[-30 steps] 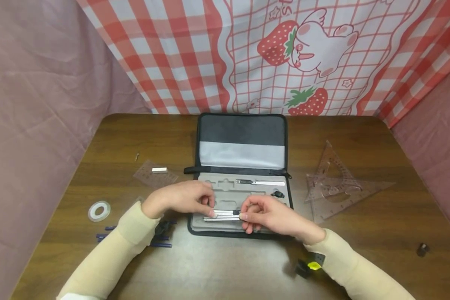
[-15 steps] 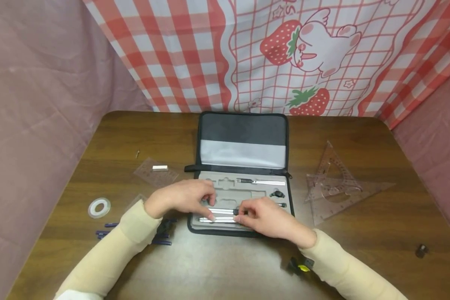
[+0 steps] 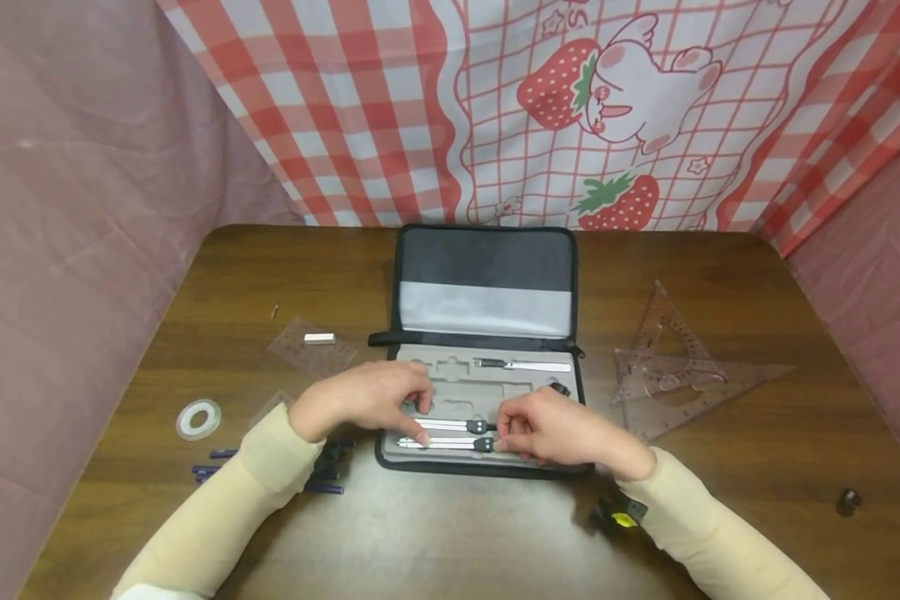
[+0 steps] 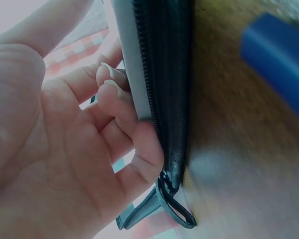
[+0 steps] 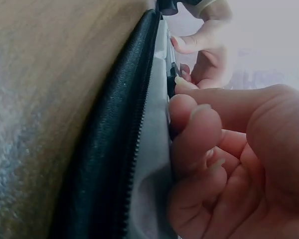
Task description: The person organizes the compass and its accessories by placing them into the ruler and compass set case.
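Note:
A black zip case [image 3: 484, 287] lies unfolded, its grey foam tray [image 3: 450, 392] facing up. Two silver compasses with black heads lie side by side along the tray's near side. My left hand [image 3: 367, 396] rests over the tray's left part, its thumb pressing the legs of the nearer compass [image 3: 450, 444]. In the left wrist view its other fingers bend against the case edge. My right hand [image 3: 547, 425] pinches the black head end of that compass between thumb and forefinger. The farther compass [image 3: 450, 425] lies just behind it, its handle end hidden by the right hand.
A silver drawing tool [image 3: 525, 366] sits in the tray's far slot. Clear set squares [image 3: 705, 387] lie at right. At left are a clear ruler [image 3: 307, 350] with a white block [image 3: 319, 339], a white ring [image 3: 198, 420] and several blue sticks [image 3: 326, 488].
The nearer compass has come down flat into the tray beside the other. My right hand has slid left, then back right along it, uncovering both black heads. The left hand has barely moved.

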Action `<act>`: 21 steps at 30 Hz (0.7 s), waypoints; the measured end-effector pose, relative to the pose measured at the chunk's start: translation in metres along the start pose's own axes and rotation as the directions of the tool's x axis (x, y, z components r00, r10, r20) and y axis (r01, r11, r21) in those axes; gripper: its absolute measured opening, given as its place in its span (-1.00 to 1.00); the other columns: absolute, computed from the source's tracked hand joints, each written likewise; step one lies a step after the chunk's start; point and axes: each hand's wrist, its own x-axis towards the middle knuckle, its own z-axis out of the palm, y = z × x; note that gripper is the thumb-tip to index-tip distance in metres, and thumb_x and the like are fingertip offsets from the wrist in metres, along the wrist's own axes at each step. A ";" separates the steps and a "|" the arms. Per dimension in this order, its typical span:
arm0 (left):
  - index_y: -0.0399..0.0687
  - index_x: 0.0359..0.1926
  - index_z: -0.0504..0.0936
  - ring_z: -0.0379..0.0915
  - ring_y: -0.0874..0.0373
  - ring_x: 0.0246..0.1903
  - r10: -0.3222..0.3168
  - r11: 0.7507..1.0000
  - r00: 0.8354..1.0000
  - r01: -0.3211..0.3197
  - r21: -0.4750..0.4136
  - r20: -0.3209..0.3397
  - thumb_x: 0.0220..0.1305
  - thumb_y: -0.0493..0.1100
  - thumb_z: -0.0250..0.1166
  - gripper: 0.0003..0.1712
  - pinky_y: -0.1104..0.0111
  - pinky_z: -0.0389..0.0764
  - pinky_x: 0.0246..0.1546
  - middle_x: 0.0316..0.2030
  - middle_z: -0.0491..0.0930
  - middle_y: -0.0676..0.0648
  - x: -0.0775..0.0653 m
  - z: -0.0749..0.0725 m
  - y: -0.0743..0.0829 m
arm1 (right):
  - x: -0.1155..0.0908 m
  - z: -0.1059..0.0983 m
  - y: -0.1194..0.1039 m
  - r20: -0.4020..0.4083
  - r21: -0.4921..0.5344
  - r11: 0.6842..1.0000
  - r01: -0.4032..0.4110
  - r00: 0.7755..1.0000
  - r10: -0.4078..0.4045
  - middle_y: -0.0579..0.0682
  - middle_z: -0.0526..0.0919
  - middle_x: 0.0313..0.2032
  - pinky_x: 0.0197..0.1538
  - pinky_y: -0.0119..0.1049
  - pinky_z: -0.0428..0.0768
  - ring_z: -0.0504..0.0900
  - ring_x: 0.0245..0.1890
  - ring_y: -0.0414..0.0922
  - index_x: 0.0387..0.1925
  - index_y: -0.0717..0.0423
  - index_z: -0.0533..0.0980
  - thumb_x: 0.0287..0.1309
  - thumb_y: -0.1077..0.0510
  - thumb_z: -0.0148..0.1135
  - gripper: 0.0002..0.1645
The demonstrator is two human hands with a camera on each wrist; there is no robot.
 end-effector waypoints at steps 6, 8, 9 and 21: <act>0.19 -0.38 0.54 0.33 0.22 -0.35 0.018 1.000 1.000 -0.018 -0.004 0.004 0.00 0.27 0.51 -0.59 0.33 0.40 -0.31 -0.34 0.43 0.12 0.001 0.000 -0.001 | 0.002 0.004 0.003 -0.050 -0.003 1.000 0.024 0.998 -0.024 -0.32 0.51 -0.68 -0.57 -0.39 0.49 0.43 -0.73 -0.36 -0.48 -0.12 0.56 0.15 0.13 0.42 -0.82; 0.18 -0.38 0.54 0.32 0.22 -0.36 0.027 1.000 1.000 -0.027 -0.009 0.004 0.02 0.27 0.50 -0.59 0.33 0.40 -0.32 -0.35 0.43 0.11 0.001 0.000 -0.002 | 0.003 0.005 0.004 -0.069 -0.009 1.000 0.028 0.997 -0.029 -0.34 0.50 -0.67 -0.56 -0.39 0.48 0.42 -0.71 -0.36 -0.49 -0.14 0.58 0.11 0.13 0.46 -0.82; 0.18 -0.38 0.54 0.32 0.22 -0.37 0.032 0.999 0.999 -0.032 -0.009 0.004 0.03 0.28 0.48 -0.60 0.33 0.39 -0.33 -0.35 0.43 0.11 0.001 0.000 -0.002 | 0.003 0.005 0.004 -0.079 -0.011 1.000 0.028 0.996 -0.029 -0.34 0.50 -0.67 -0.56 -0.39 0.47 0.41 -0.70 -0.37 -0.50 -0.15 0.59 0.09 0.13 0.47 -0.81; 0.16 -0.39 0.53 0.33 0.21 -0.36 0.025 1.000 1.000 -0.025 0.008 0.003 0.07 0.30 0.45 -0.58 0.33 0.40 -0.34 -0.34 0.44 0.10 0.003 -0.002 -0.003 | 0.006 0.014 0.005 -0.242 -0.072 0.988 0.137 0.958 -0.151 -0.32 0.52 -0.47 -0.40 -0.42 0.50 0.47 -0.50 -0.36 -0.47 -0.11 0.65 -0.07 0.13 0.59 -0.81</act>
